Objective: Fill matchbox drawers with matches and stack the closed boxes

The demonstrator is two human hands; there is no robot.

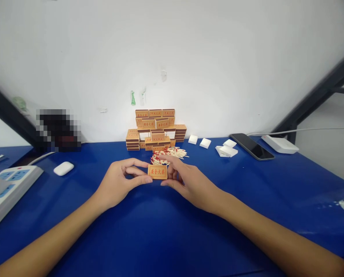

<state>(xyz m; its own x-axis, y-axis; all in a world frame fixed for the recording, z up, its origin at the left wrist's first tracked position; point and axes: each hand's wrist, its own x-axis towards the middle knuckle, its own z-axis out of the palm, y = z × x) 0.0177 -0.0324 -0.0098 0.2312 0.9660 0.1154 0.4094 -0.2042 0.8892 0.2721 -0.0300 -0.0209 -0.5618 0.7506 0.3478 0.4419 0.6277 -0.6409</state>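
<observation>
A small tan matchbox (157,172) with red lettering is held upright over the blue table, its printed face toward me. My left hand (118,181) pinches its left end between thumb and fingers. Around the right end curl the thumb and fingers of my right hand (189,181), closed on the same box. Just behind it lies a loose heap of red-tipped matches (172,153), partly covered by my right fingers. Farther back, against the wall, many more matchboxes (157,124) are stacked in a stepped pile.
White small trays (226,149) lie right of the pile, near a dark phone (252,146) and a white flat device (279,144). On the left are a white earbud case (63,168) and a power strip (12,192). Dark metal posts stand at both sides.
</observation>
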